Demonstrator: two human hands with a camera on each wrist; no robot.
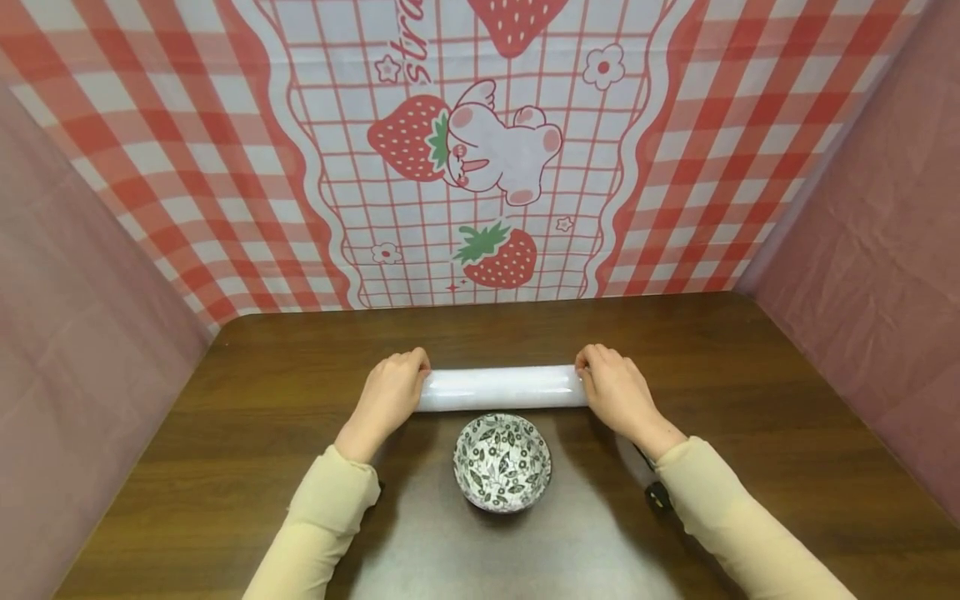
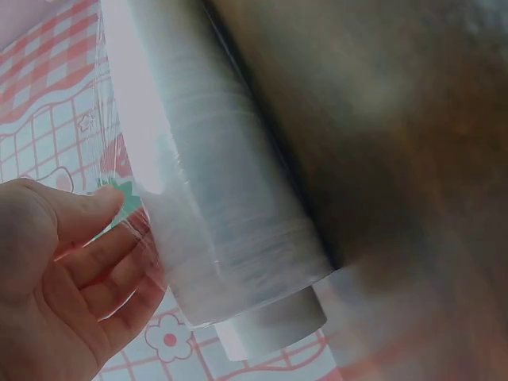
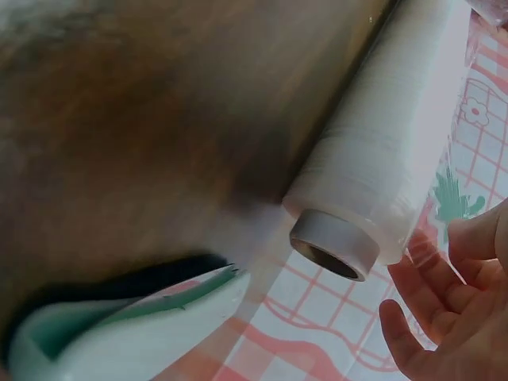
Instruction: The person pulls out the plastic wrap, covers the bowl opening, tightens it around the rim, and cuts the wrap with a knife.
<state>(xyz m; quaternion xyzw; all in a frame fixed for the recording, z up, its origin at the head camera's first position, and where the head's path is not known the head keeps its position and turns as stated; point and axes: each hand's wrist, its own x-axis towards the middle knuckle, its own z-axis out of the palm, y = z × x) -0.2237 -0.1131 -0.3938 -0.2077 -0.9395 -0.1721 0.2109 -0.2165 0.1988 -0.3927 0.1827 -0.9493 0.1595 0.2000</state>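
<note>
Left hand (image 1: 386, 392) and right hand (image 1: 618, 392) are working at opposite ends of a clear plastic wrap roll (image 1: 502, 389). Roll is lying crosswise on the brown surface (image 1: 675, 342), just beyond the patterned bowl (image 1: 502, 467).

Left fingers (image 2: 103, 254): thumb and forefinger are closing on the loose film (image 2: 107, 119), bunching it into creases; the other fingers are curving in by the roll's side. Right fingers (image 3: 429, 286): thumb and forefinger are pinching film near their end, little finger is standing away from the rest.

Pale core tube (image 3: 337, 246) is sticking out past the film at both ends; right end is showing a hollow bore.

Bowl is sitting upright, with black leaves and flowers on white covering its inside.

Readable text: red script "stra" (image 1: 414, 50) is running sideways on the backdrop cloth (image 1: 570, 150), the rest being cut off by the top edge of the head view. Cloth is also carrying strawberries, a white rabbit, flowers and red gingham borders. Pink drapes (image 1: 870, 183) are hanging on both sides. Pale yellow sleeves (image 1: 330, 500) are covering both forearms.
</note>
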